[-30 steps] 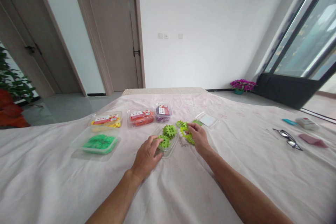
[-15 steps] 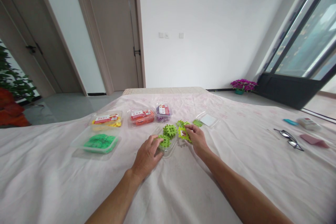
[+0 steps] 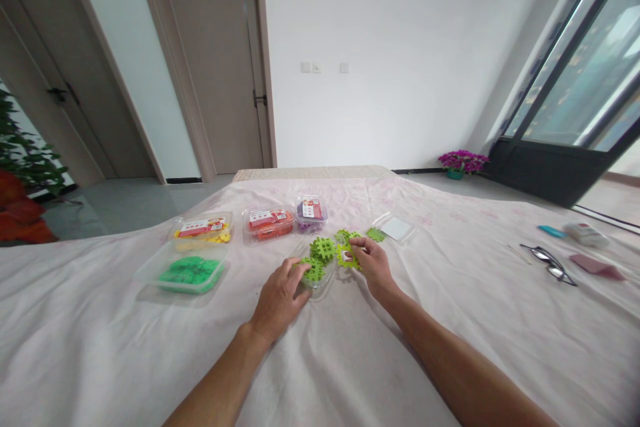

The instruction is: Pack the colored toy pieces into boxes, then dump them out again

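Observation:
A clear plastic box (image 3: 320,291) in front of me holds several light-green lattice building pieces (image 3: 323,249) with notched edges. My left hand (image 3: 281,290) curls around the box's left side, thumb at the near edge, fingertips against a light-green piece (image 3: 314,271). Just right of the box, my right hand (image 3: 373,263) pinches a yellow-green lattice piece (image 3: 345,256) between thumb and fingers. Part of that piece is hidden by the fingers. Behind it lie more green pieces (image 3: 343,235), and another piece (image 3: 375,234) rests by a clear lid (image 3: 399,229) with a white label.
Lidded boxes of yellow (image 3: 203,228), red (image 3: 269,222) and purple pieces (image 3: 311,212) stand behind to the left. Nearer left is a box of green pieces (image 3: 191,273). Glasses (image 3: 549,263), a pink cloth (image 3: 596,265) and a blue item (image 3: 552,231) lie far right on the pale tablecloth (image 3: 450,320).
The yellow-green piece in my right hand has shifted slightly left and turned a little. My left hand stays on the box.

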The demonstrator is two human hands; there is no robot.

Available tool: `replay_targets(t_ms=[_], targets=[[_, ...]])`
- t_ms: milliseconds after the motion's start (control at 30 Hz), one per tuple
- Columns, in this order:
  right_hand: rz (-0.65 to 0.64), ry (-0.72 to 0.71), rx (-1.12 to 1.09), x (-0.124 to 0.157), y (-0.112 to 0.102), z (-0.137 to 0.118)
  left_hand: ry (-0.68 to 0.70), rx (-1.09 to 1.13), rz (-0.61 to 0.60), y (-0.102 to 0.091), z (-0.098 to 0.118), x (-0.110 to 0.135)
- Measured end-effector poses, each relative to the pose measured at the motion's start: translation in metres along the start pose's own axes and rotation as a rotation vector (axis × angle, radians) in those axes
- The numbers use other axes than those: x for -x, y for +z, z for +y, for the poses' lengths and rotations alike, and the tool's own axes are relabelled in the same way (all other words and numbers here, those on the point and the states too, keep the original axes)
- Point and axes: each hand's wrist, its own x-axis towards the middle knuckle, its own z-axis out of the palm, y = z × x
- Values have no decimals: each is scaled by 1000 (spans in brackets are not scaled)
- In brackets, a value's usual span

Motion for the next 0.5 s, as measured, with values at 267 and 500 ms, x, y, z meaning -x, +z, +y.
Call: replay_targets(t_ms=[267, 500], targets=[[-8, -27, 20, 2, 0, 0, 5, 5, 16, 1, -1, 0], [-11, -33, 48, -2, -2, 7, 8, 12, 17, 2, -1, 0]])
